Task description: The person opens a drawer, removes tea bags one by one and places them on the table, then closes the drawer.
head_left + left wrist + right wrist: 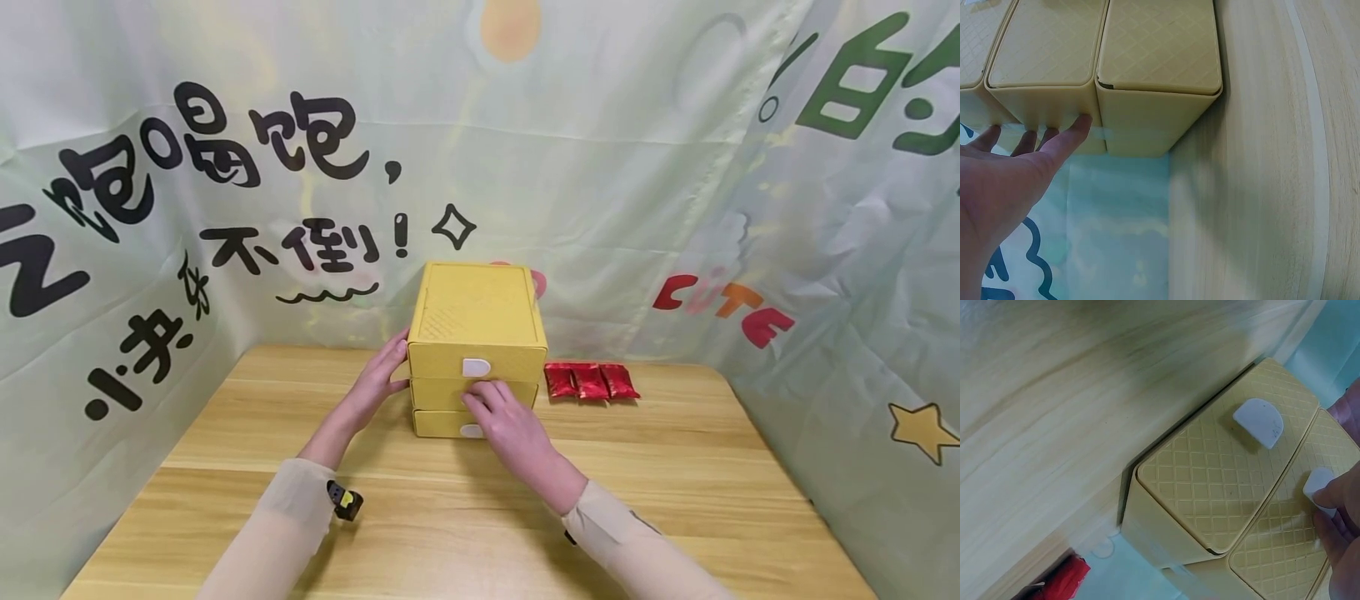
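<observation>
Pinching the white tab [1317, 481] of the middle drawer [435, 393] between thumb and fingers, the right grip [517, 429] is at the front of the yellow cabinet [480, 304], while the left grip [375, 383] rests extended fingers and thumb against the cabinet's left side, apparently bracing it. The middle drawer looks flush in the cabinet; the top tab [476, 367] above it and the bottom tab [472, 431] below it are untouched. The cabinet stands upright on the wooden tabletop [450, 542], with three red packets [592, 382] in a row near its right side and a printed curtain [600, 192] behind it. The step in hand seems to be handling the middle drawer by its tab; drawing it out would call for a firm pinch and a straight, level pull away from the cabinet, the left grip countering any slide or twist
</observation>
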Available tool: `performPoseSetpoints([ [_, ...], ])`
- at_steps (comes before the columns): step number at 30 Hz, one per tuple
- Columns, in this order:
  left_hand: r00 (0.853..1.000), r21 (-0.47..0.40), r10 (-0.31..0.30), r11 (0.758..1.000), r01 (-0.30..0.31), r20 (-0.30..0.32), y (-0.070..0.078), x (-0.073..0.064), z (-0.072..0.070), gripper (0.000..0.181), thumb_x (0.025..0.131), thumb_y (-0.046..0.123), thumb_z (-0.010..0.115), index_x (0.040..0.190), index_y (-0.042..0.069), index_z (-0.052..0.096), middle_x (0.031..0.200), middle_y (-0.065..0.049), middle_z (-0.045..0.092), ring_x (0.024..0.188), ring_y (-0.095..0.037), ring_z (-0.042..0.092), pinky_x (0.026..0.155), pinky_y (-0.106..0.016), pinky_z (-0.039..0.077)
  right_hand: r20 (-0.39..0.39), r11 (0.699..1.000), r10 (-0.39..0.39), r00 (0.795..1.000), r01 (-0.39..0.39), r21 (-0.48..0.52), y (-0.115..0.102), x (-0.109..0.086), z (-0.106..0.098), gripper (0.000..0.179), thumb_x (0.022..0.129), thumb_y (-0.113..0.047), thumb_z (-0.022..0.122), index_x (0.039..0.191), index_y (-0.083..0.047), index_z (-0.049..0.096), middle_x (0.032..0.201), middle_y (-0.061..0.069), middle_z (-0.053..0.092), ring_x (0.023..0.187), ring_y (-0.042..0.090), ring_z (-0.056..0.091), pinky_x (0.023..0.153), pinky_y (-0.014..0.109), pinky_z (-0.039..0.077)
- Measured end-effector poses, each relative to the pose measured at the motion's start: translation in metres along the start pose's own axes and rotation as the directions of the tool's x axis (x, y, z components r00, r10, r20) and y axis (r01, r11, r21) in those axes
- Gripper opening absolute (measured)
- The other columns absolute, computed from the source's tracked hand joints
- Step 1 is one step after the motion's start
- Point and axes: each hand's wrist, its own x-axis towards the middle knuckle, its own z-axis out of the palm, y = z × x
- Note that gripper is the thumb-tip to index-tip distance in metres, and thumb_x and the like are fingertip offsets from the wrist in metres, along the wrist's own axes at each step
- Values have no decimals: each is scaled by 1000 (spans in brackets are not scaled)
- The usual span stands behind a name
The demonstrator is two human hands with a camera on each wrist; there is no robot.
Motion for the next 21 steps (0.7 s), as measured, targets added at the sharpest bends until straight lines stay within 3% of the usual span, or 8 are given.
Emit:
performPoseSetpoints([
  [21, 1000, 12, 8, 1000, -8, 8, -1, 0, -1, 64, 114, 40, 31, 168, 10, 12, 174, -14, 8, 158, -39, 11, 118, -70, 29, -18, 999, -39, 999, 39, 12, -6, -4, -8, 27, 91, 7, 66, 117, 0, 74, 115, 12, 65, 102, 26, 62, 75, 26, 61],
])
